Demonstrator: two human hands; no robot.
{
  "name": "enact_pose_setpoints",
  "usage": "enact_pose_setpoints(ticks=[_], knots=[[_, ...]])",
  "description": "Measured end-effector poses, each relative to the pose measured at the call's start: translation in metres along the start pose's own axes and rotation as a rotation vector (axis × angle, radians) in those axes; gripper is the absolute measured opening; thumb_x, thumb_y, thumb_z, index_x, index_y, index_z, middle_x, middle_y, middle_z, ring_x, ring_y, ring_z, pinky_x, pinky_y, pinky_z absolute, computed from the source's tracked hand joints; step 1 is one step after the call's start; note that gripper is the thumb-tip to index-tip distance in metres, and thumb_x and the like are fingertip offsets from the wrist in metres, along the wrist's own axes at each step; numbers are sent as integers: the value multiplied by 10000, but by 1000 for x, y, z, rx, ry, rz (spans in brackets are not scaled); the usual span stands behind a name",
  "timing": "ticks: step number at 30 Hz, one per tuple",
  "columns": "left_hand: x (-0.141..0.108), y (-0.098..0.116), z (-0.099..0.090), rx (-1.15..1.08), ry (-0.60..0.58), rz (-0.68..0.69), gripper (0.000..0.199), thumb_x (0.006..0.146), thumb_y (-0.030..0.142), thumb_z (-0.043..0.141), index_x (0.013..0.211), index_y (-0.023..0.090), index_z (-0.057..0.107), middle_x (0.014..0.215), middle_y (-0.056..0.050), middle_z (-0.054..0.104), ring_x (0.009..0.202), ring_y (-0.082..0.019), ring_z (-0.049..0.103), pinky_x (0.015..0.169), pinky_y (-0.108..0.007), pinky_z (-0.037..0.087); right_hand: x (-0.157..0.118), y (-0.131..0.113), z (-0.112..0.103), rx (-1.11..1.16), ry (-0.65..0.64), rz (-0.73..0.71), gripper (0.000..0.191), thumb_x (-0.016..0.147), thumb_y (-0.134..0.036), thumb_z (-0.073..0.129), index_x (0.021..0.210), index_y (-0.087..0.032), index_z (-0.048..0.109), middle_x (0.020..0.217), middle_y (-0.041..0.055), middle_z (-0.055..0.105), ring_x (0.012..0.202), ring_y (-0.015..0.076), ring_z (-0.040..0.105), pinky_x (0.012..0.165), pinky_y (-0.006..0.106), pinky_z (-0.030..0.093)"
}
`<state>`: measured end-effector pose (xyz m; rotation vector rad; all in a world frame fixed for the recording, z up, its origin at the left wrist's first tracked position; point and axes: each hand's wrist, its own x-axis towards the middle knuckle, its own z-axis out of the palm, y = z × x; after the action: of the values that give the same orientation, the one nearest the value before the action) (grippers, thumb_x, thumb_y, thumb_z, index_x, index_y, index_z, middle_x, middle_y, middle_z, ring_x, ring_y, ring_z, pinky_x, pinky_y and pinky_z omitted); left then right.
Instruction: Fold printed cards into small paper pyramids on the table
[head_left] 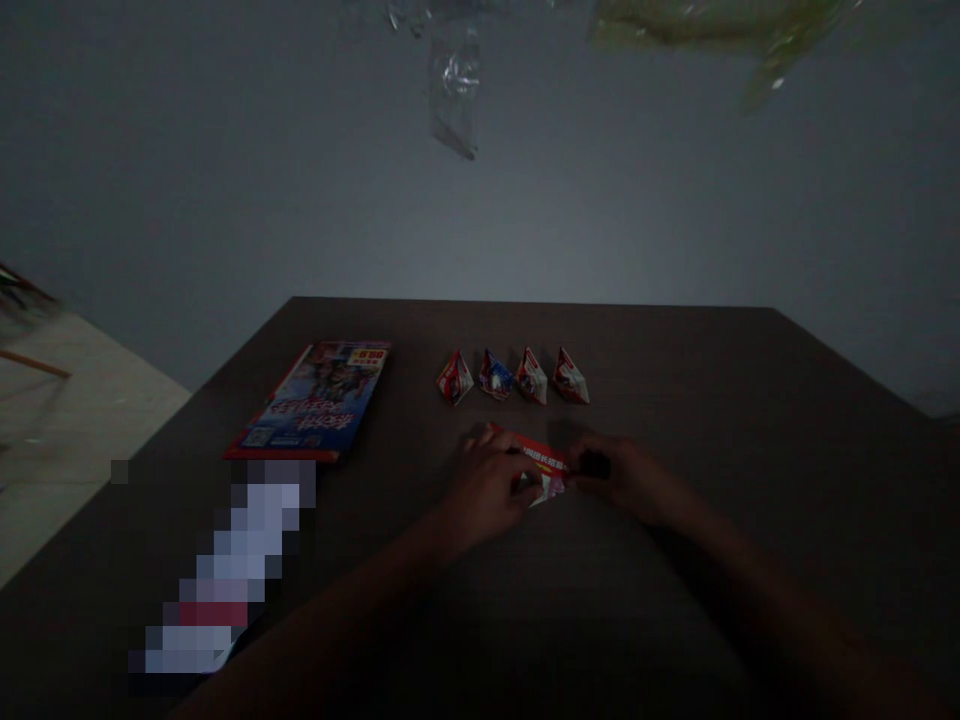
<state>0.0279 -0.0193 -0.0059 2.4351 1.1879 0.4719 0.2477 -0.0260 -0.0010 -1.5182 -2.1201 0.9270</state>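
A small folded piece of printed paper (546, 458), red with white lettering and a pale lower part, lies on the dark table in front of me. My left hand (491, 482) rests over its left end, fingers curled onto it and thumb at its lower edge. At the right end, my right hand (626, 472) has its thumb and fingers pinched together on the paper's tip. Part of the paper is hidden under the left fingers. Just beyond the hands, several folded paper shapes stand in a row, among them a blue one (496, 376) and a red-and-white one (571, 378).
A stack of printed leaflets (319, 400) lies on the table's left side. Nearer to me is a blurred-out, pale elongated object (244, 555). The table (675, 350) meets a grey wall (637, 200), where clear plastic (454, 85) hangs.
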Motion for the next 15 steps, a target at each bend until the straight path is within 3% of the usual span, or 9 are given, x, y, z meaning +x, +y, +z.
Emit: enact_pose_setpoints(ticks=[5,15], knots=[[1,0,0,-6,-4,-1,112,776,305,649,878,300,696,998,-23,562,1022,-239,457,864,-399,342,0,4,0,29,-3,-39,97,736,-207,620,823,-200,578,797,0,648,723,154,595,647,261,439],[1,0,0,-7,16,11,109,771,332,656,862,287,694,984,-26,567,998,-229,466,838,-390,354,2,-15,13,-104,112,1,222,657,-306,735,796,-186,610,749,12,636,657,153,573,583,259,418]])
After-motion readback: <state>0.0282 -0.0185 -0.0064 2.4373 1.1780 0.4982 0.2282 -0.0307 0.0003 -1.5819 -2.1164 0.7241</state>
